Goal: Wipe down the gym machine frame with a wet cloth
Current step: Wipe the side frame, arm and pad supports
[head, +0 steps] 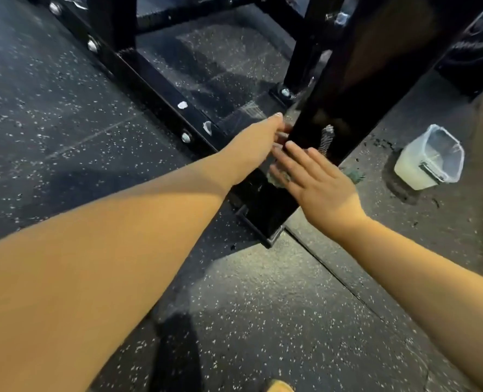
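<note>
The frame (pixel 347 80) is showing glossy black, the floor (pixel 65 108) dark grey flecked white, the cloth (pixel 356 175) grey-green, the tub (pixel 412 165) translucent.

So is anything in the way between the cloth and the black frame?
Nothing visible. The right hand presses the cloth flat against the frame. Only the left hand, gripping the frame's edge just above, would be in the way if the wipe goes upward.

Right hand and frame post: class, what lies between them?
A greenish cloth, pressed under the flat right hand against the frame post, seen in the head view.
</note>
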